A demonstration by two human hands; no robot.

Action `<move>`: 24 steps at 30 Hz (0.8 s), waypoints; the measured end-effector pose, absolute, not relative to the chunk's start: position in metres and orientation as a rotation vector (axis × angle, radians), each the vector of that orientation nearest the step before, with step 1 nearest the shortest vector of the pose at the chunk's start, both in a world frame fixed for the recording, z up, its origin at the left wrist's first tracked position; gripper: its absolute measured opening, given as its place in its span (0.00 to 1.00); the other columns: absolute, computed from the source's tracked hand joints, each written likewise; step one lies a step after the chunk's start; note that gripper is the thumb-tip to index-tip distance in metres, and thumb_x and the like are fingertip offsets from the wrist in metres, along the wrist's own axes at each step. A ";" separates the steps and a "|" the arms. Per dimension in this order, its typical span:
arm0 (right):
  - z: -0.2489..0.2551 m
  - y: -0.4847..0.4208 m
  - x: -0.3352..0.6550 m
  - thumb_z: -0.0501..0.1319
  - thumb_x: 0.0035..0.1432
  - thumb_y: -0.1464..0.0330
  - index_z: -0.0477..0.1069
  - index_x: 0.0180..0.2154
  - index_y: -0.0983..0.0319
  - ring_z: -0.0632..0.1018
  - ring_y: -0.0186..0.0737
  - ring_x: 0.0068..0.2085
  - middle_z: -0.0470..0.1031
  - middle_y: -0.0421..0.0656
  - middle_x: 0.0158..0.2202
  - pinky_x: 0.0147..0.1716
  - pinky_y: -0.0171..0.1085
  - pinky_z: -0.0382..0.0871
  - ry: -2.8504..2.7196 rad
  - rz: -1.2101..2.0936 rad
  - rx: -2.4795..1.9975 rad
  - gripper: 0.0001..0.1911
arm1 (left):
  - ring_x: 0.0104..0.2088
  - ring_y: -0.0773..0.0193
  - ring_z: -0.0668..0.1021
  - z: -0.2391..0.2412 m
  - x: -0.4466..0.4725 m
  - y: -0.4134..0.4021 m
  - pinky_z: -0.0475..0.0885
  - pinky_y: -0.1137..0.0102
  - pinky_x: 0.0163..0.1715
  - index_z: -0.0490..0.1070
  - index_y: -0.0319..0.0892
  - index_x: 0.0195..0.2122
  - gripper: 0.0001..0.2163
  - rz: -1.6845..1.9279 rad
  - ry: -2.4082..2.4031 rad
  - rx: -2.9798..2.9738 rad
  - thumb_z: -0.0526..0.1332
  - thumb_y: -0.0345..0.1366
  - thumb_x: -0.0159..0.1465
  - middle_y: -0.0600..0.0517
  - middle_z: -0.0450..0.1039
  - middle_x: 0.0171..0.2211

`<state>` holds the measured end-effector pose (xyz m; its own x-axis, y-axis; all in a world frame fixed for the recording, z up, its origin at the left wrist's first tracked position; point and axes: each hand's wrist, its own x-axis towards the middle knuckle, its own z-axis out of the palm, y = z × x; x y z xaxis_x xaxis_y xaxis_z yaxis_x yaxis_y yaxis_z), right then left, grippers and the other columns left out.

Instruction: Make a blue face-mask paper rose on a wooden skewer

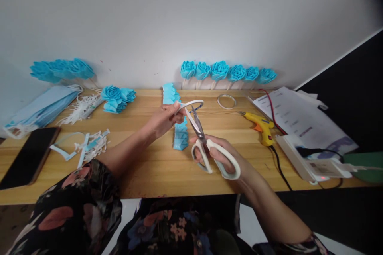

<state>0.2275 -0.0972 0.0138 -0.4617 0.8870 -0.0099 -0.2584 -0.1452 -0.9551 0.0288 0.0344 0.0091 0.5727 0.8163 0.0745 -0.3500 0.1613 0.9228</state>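
Observation:
My left hand (172,116) is closed, pinching a narrow white strip (196,101) that curls out to the right in a loop. Scissors (200,132) with white handles are in my right hand (224,152), its fingers through the handle loops. The blades point up and left, slightly parted, and lie at the strip near my left fingertips; whether they touch it I cannot tell. Blue pieces with a zigzag edge lie on the table behind my left hand: one blue piece (170,93) farther off and another blue piece (180,136) nearer me.
Blue flowers on stems (220,71) lean against the wall, with more blue flowers (113,97) at left. Face masks (44,105), white scraps (97,145) and a phone (28,157) lie left. A yellow glue gun (259,124), wire ring (226,102), papers (299,115) and power strip (295,159) are right.

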 end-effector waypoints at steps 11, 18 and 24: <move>0.003 -0.084 0.216 0.63 0.64 0.50 0.75 0.54 0.61 0.75 0.38 0.34 0.72 0.43 0.32 0.30 0.35 0.69 -1.228 1.702 -0.743 0.26 | 0.23 0.71 0.59 0.007 0.033 0.027 0.55 0.70 0.27 0.60 0.40 0.16 0.32 0.958 0.540 1.289 0.70 0.63 0.55 0.57 0.54 0.18; 0.002 -0.084 0.214 0.63 0.63 0.49 0.75 0.54 0.60 0.76 0.37 0.35 0.73 0.42 0.33 0.35 0.36 0.71 -1.185 1.716 -0.686 0.26 | 0.22 0.71 0.56 0.003 0.030 0.027 0.52 0.69 0.26 0.57 0.41 0.15 0.32 0.957 0.502 1.417 0.67 0.62 0.59 0.58 0.51 0.18; -0.001 -0.086 0.216 0.64 0.63 0.49 0.75 0.54 0.61 0.75 0.36 0.34 0.73 0.42 0.33 0.31 0.35 0.70 -1.201 1.742 -0.708 0.27 | 0.22 0.70 0.62 0.005 0.033 0.027 0.59 0.70 0.25 0.61 0.41 0.16 0.32 1.002 0.581 1.311 0.68 0.65 0.55 0.57 0.56 0.18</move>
